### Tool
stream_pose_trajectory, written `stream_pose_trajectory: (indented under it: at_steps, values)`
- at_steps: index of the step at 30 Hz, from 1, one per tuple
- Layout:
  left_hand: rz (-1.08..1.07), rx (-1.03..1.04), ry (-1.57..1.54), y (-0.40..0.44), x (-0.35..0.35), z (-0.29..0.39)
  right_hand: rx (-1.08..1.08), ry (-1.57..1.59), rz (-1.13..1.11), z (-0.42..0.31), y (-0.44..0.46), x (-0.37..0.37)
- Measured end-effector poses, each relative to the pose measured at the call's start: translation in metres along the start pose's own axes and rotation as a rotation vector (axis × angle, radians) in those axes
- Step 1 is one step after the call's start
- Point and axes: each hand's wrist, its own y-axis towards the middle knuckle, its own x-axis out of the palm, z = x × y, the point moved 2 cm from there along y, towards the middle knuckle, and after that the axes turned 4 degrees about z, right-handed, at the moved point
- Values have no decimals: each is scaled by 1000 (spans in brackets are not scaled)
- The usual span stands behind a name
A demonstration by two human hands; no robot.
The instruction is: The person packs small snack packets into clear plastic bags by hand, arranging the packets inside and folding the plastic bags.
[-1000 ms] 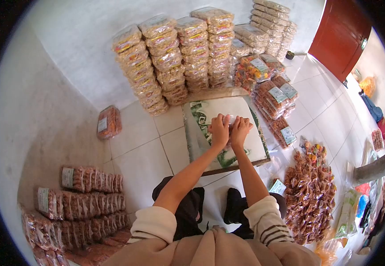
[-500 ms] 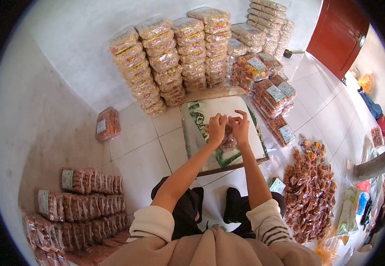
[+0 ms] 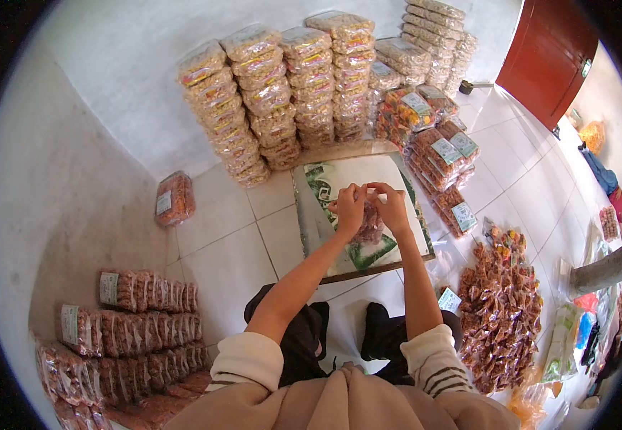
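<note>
With clock places taken from the middle of the low bench (image 3: 361, 168), a small bag (image 3: 371, 228) of brown pieces is laid at the centre, over a green print; its far end is pinched by the left hand (image 3: 352, 209), fingers curled in; the right hand (image 3: 392, 207) is bent narrow at the same end, thumb and fingers close together, though whether plastic is gripped by it cannot be told; pale stacks (image 3: 264, 93) are piled at eleven; a lone pack (image 3: 175, 198) is set just past nine; rows (image 3: 153, 319) of brown packs are ranged at eight; a heap (image 3: 500, 315) of small bags is spread at four; labelled packs (image 3: 443, 152) are stacked between one and two.
</note>
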Motion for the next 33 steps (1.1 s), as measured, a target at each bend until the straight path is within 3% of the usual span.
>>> stream_pose_trajectory:
  at_steps: [6,13,16,18,24,33]
  values:
    - [-37,13,-176,0,-3,4,-47,-238,75,-10,-4,0]
    - [0,100,-111,-2,3,-2,-81,-318,170,-12,-8,4]
    - [175,155,-56,-7,4,-1,-47,-309,202,-15,-9,4]
    - [49,194,-40,-8,3,-2,-10,-313,197,-15,-8,4]
    - [-13,310,-88,-4,1,-1,176,-252,166,-2,-3,13]
    - [-59,161,51,4,8,-16,282,-425,42,-3,0,15]
